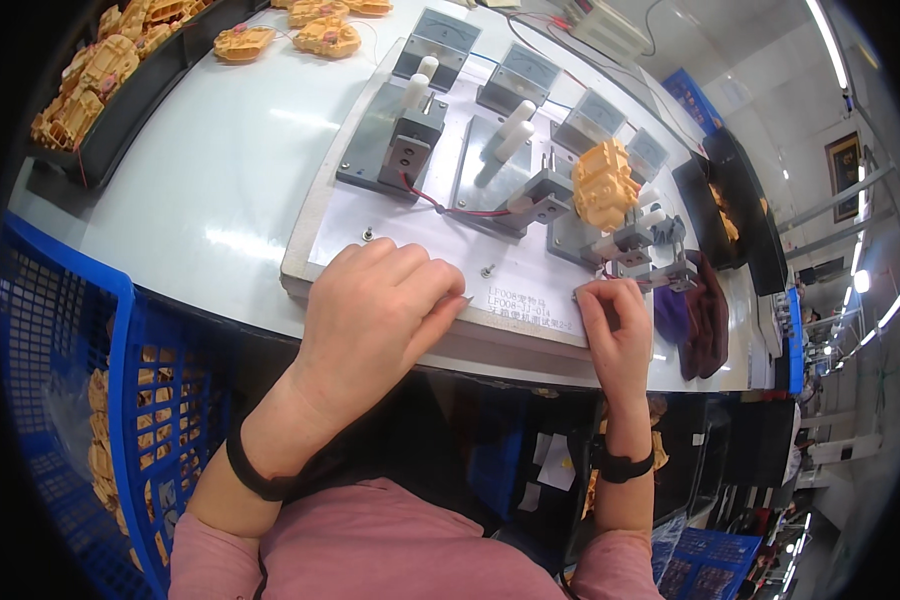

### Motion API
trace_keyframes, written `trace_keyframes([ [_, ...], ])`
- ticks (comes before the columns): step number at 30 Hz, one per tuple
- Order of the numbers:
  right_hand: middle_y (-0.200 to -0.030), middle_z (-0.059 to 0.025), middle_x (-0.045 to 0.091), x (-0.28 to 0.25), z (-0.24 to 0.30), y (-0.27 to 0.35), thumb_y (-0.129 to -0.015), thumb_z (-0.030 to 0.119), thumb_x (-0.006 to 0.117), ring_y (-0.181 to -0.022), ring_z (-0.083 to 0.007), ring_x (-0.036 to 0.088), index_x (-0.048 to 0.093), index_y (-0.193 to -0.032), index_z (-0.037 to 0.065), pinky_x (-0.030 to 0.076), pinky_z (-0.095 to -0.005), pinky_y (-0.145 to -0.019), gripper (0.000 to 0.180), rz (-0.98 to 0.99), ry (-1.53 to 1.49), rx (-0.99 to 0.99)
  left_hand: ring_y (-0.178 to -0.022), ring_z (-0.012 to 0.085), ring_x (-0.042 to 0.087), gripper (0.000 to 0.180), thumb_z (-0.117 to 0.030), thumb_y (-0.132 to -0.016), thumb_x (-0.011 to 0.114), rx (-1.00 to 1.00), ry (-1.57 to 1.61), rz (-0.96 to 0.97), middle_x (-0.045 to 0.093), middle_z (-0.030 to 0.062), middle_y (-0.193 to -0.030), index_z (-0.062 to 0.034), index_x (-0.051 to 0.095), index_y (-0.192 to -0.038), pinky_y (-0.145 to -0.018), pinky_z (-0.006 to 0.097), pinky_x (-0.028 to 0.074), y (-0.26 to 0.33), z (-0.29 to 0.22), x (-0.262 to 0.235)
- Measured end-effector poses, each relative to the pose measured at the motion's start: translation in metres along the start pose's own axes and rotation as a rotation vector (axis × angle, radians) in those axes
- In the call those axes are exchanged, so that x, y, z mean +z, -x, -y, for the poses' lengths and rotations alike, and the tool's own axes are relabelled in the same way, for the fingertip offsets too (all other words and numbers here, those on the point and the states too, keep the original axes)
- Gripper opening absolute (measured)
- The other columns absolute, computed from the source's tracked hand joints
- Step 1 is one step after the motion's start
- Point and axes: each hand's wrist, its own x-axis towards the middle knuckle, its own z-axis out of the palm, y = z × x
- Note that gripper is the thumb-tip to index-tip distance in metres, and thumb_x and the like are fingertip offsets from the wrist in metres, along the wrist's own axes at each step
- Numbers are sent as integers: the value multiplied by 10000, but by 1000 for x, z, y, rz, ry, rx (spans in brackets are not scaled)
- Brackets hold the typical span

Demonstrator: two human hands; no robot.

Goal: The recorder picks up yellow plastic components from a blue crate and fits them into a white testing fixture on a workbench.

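My left hand [375,310] is over the front edge of a white test board [440,245]. Its fingers are curled and thumb and forefinger pinch together; a small pale tip shows there, too small to name. My right hand [620,325] is at the board's right front, fingertips closed, and what they hold, if anything, is hidden. Just beyond it a yellow-orange plastic gearbox housing [605,185] sits on a grey metal fixture [570,235]. Two more fixtures stand further left, each with white posts [515,140], and a red wire [430,203] links their blocks.
Grey panel meters [518,75] line the board's back. A black bin [120,90] of yellow housings stands at far left, with loose housings [327,36] beside it. Blue crates [125,400] are below left. Dark cloth [705,320] and a black bin [735,200] lie right.
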Motion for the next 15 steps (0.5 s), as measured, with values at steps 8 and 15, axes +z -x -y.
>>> trace_keyframes([
  [8, -934, -92, 609, 0, -1, 2, -918, 31, 703, -829, -196, 622, 676, -960, -24, 500, -281, -762, 74, 12, -27, 4, -759, 230, 574, 122, -146, -810, 759, 10, -37, 5, 567, 24, -756, -122, 640, -827, -687, 364, 462, 1, 0, 0],
  [15, -934, -90, 608, 0, -1, 2, -920, 33, 704, -830, -193, 621, 677, -966, -25, 500, -279, -764, 79, 11, -15, -7, -754, 229, 569, 130, -150, -806, 761, 20, -44, -1, 564, 25, -757, -122, 635, -829, -684, 363, 459, 1, 0, 0],
])
